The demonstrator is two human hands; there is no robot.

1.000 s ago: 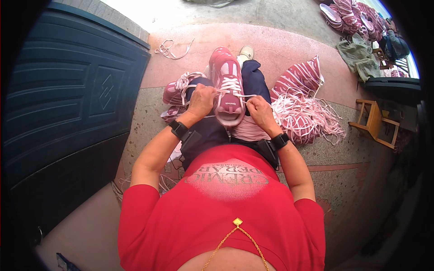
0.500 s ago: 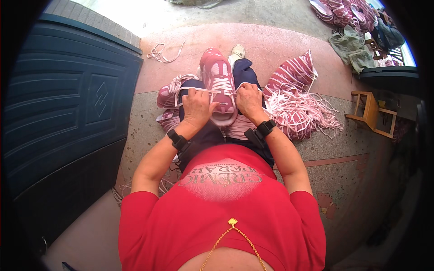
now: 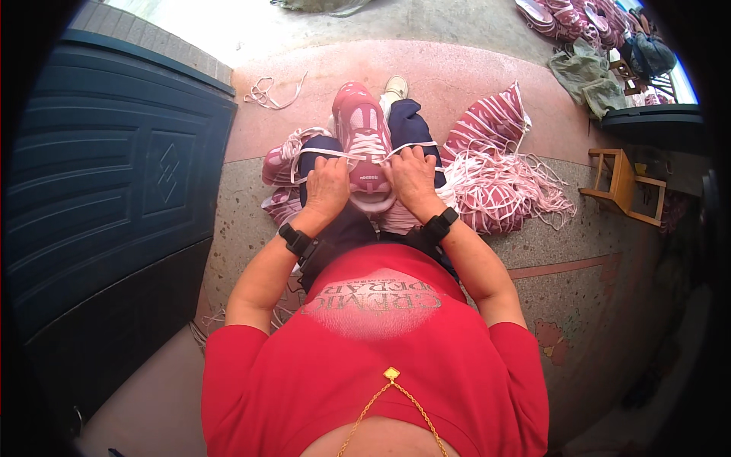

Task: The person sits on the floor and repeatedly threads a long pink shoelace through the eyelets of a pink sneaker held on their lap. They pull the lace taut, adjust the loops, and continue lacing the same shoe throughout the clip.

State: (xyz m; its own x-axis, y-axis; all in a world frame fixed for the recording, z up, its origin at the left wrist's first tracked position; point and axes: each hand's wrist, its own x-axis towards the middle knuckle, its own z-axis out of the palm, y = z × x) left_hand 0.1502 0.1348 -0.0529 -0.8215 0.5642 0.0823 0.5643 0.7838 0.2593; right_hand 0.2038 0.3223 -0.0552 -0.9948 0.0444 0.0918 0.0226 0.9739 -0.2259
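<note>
A pink sneaker [image 3: 359, 114] lies across my lap, toe pointing away from me, with white shoelace [image 3: 368, 143] threaded through its upper eyelets. Its tongue and opening face me. On the left of the tongue, my left hand [image 3: 327, 185] is closed, and one lace end passes over its fingers and out to the left. At the opening's right edge my right hand [image 3: 413, 179] is closed too, its fingertips close against the shoe. The other lace end runs by those fingers and trails right across my trouser leg. Both sets of fingertips are partly hidden.
More laced pink shoes [image 3: 282, 164] rest by my left leg. Right of my legs is a heap of pink shoe uppers and white laces [image 3: 502, 186]. A loose lace [image 3: 272, 93] lies ahead on the floor. There is a wooden stool [image 3: 623, 186] at right and a dark blue door [image 3: 122, 167] at left.
My right hand has moved left and slightly down, up against the shoe's opening. My left hand has dropped slightly, and the laces, stretched out sideways before, now hang looser.
</note>
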